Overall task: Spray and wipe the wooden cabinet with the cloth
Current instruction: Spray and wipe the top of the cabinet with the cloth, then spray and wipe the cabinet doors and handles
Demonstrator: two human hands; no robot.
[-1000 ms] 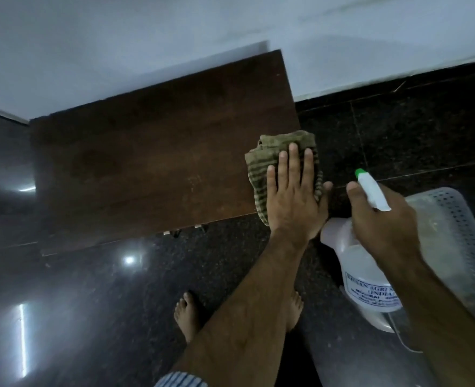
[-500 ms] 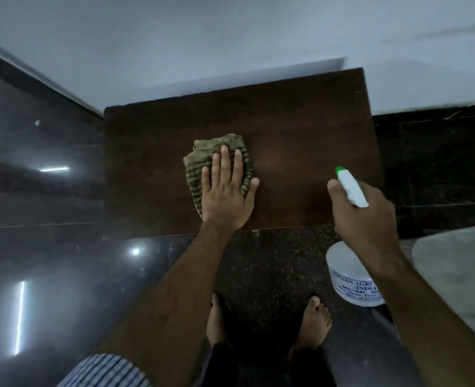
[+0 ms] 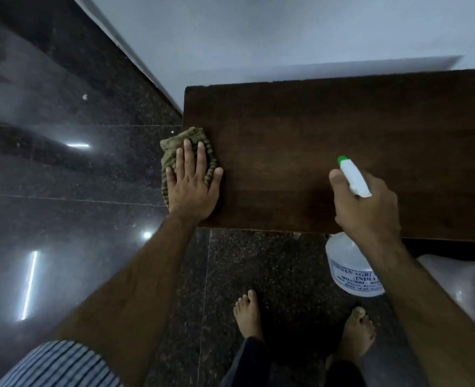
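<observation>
The dark wooden cabinet [image 3: 328, 141] shows its flat top against a pale wall. My left hand [image 3: 193, 185] lies flat with fingers spread on a striped olive cloth [image 3: 174, 148], pressing it at the top's left edge, where the cloth hangs partly over the side. My right hand [image 3: 367, 208] grips the neck of a white spray bottle [image 3: 348, 263] with a green nozzle tip, held over the front edge of the top toward the right. The bottle's body hangs below the edge.
Polished dark granite floor [image 3: 77, 191] surrounds the cabinet, with light reflections at left. My bare feet [image 3: 247, 314] stand close to the cabinet front. A pale perforated plastic basket [image 3: 459, 283] sits at the lower right beside the cabinet.
The cloth under my left hand has slid leftward across the top, from its right edge to its left edge. The spray bottle in my right hand stayed over the front edge.
</observation>
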